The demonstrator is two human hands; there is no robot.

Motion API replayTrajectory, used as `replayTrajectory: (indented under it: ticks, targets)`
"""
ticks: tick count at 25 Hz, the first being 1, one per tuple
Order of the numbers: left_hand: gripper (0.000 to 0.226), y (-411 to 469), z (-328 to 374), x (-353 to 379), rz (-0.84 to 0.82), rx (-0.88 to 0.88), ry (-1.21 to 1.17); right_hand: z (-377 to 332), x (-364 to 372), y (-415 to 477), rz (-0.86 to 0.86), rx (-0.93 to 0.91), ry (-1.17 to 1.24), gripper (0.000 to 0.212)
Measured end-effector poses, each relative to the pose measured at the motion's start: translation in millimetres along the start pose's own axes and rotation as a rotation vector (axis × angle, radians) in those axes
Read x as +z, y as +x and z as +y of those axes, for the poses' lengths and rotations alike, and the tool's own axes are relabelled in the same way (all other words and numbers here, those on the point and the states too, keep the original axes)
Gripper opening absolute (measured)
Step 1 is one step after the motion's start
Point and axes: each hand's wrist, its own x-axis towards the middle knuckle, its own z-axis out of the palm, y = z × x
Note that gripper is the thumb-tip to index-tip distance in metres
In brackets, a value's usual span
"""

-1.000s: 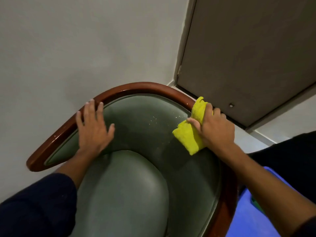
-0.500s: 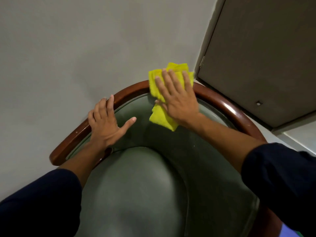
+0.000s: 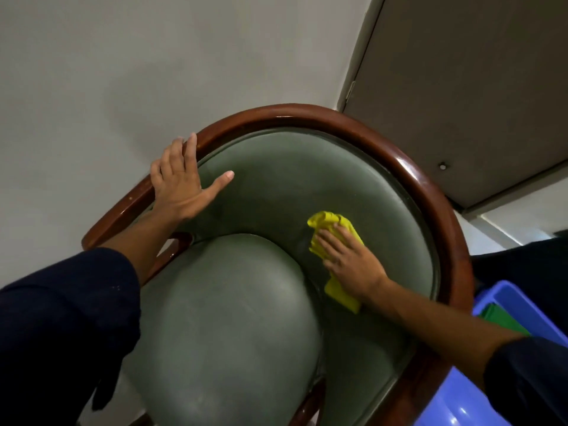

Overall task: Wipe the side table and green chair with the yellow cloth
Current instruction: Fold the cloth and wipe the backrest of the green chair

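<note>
The green chair (image 3: 282, 179) fills the middle of the view, with a padded green seat, a curved green backrest and a glossy brown wooden rim. My right hand (image 3: 347, 259) presses the yellow cloth (image 3: 332, 224) flat against the lower right part of the backrest's inner face, just above the seat. The cloth is crumpled and sticks out above and below my fingers. My left hand (image 3: 181, 182) rests with fingers spread on the left side of the wooden rim, thumb on the green padding. The side table is out of view.
A grey wall (image 3: 123, 72) stands right behind the chair. A door (image 3: 461, 87) is at the upper right. A blue plastic bin (image 3: 504, 305) holding something green sits on the floor close to the chair's right side.
My right hand has swept the yellow cloth from the top of the backrest rim down and to the right, onto the lower inner backrest. My left hand stays on the left rim.
</note>
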Motion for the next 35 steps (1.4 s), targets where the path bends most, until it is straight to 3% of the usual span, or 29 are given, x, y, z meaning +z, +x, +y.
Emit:
replayTrajectory:
  ticks: [2,5,7,11,15,18,24,26,28,30,33,34,35]
  targets:
    - [0.101,-2,-7,1,-0.012,-0.016,0.015,-8,0,-25,-0.013,0.113,0.083,0.044]
    - [0.104,0,-4,1,-0.008,-0.002,0.009,22,-9,-58,0.344,0.421,0.153,0.055]
    - [0.105,2,-4,0,0.002,-0.008,0.014,41,-11,-64,0.417,0.499,0.196,0.057]
    - [0.106,1,-9,5,0.024,0.009,0.026,48,-33,-2,0.423,0.439,0.155,0.059]
    - [0.108,7,-13,9,0.019,0.020,0.012,63,-67,70,0.412,0.103,-0.087,0.051]
    - [0.109,8,-16,10,0.014,0.007,0.033,90,-75,59,0.511,0.266,-0.085,0.051]
    - [0.104,-11,-8,-33,-0.281,-0.132,0.001,56,-36,-75,0.345,0.509,0.270,0.057]
    - [0.097,-56,3,-45,-0.276,-0.100,0.054,26,-36,-106,0.268,0.608,0.416,0.058]
    - [0.081,-118,30,-47,-0.279,-0.079,-0.061,-1,-44,-124,0.264,0.718,0.569,0.054]
    - [0.053,-188,72,-50,-0.519,-0.218,-0.392,-27,-57,-141,0.224,0.791,0.747,0.042]
    - [0.077,-269,130,-63,-0.988,-0.423,-0.740,-60,-73,-159,0.087,0.873,1.034,0.033]
    - [0.083,-286,141,-67,-1.052,-0.403,-0.782,-70,-81,-165,0.098,0.899,1.220,0.033]
    - [0.080,-302,146,-73,-1.016,-0.388,-0.814,-83,-91,-174,0.145,0.901,1.477,0.031]
